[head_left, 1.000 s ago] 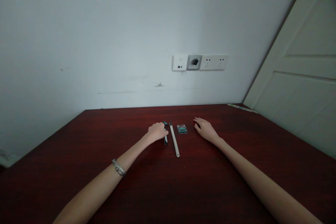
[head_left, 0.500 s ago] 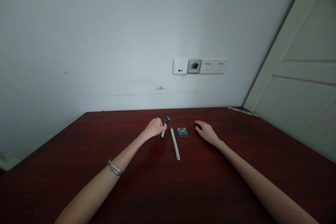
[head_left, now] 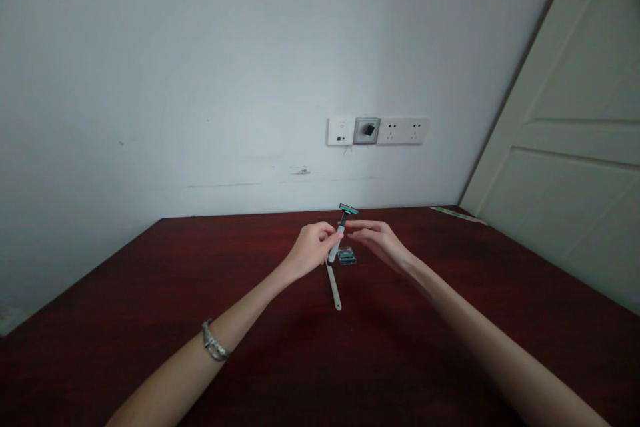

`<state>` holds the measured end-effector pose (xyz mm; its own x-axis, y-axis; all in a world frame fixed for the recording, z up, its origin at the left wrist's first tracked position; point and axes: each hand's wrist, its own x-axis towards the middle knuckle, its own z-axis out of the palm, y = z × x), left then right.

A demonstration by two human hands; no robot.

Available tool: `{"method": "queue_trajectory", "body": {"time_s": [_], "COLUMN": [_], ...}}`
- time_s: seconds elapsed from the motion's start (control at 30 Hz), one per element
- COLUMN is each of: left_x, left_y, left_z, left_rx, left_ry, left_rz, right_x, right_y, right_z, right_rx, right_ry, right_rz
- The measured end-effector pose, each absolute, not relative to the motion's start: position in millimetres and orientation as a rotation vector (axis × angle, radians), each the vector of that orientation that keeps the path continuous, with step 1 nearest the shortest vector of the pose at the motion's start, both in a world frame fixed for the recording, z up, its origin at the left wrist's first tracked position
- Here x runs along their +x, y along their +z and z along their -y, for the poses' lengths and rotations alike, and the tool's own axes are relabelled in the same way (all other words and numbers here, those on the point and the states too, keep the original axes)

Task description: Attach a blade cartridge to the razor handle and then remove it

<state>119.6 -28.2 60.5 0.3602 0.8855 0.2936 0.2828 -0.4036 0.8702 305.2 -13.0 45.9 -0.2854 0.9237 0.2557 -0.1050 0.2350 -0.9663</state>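
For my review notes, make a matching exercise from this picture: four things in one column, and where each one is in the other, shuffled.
Column 1
1. wall sockets
2. razor
3. small clear case
4. bracelet

Column 2
A. lying on the table
B. around the left forearm
C. held in the left hand
D. on the wall

Right pairs: 1-D, 2-C, 3-A, 4-B
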Motion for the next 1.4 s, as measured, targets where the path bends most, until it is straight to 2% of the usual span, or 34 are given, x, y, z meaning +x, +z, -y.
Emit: {"method": "queue_trajectory", "body": {"time_s": [0.1, 0.23, 0.43, 0.63, 0.93, 1.4], "left_x": [122, 123, 120, 106, 84, 83], "left_y": [58, 58, 61, 69, 74, 68], "left_z": [30, 31, 30, 26, 3, -5], "left_rx": [1.9, 1.924, 1.977, 2.076, 1.714, 1.522], "left_ry": [1.126, 1.18, 1.123, 1.104, 1.501, 1.458], "left_rz": [-0.996, -1.012, -1.019, -1.033, -0.962, -0.971], "right_x": [293, 285, 285, 283, 273, 261], "right_y": [52, 55, 53, 53, 61, 53], "right_z": [24, 28, 26, 29, 41, 46], "right_rx": [-0.705, -0.748, -0.754, -0.704, -0.673, -0.666], "right_ry": [1.358, 1.231, 1.159, 1.221, 1.344, 1.477], "right_rz": [1.448, 1.478, 1.494, 1.433, 1.232, 1.168]}}
